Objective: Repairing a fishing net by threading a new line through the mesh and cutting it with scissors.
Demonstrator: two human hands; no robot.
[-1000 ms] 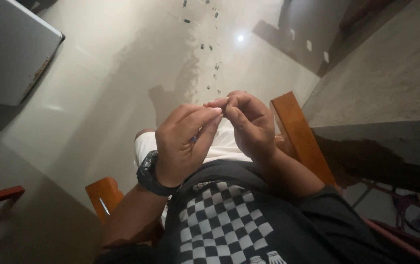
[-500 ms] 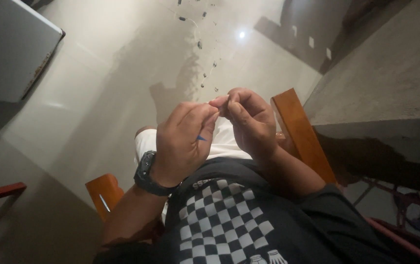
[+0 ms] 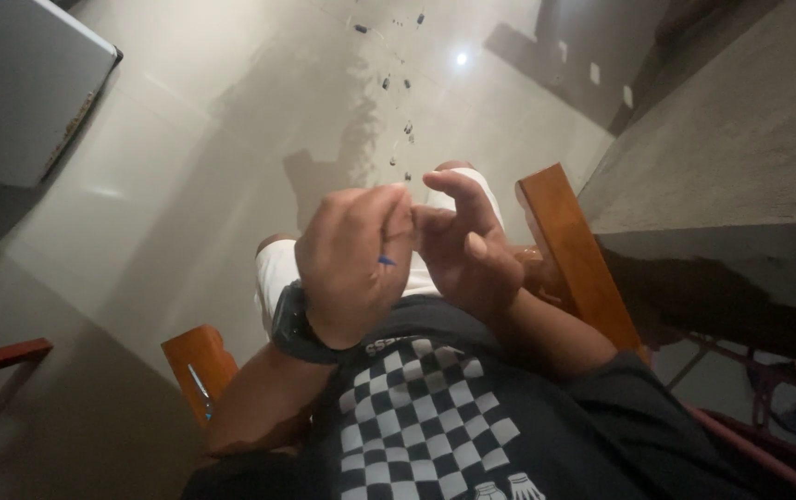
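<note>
The left hand [image 3: 353, 264] is pinching a tiny blue piece [image 3: 386, 261], its tip poking out just beside the fingertips. The right hand [image 3: 467, 245] is hovering half open next to that pinch, fingertips nearly touching, holding nothing visible. The piece looks light, thin, easily dropped, best pinched by 2 fingertips near its end

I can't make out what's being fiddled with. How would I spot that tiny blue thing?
Find the person's two raised hands above the checkered shirt. The small blue piece pokes out beside the left hand, the one with the dark wristwatch. Nothing else there is blue.
</note>
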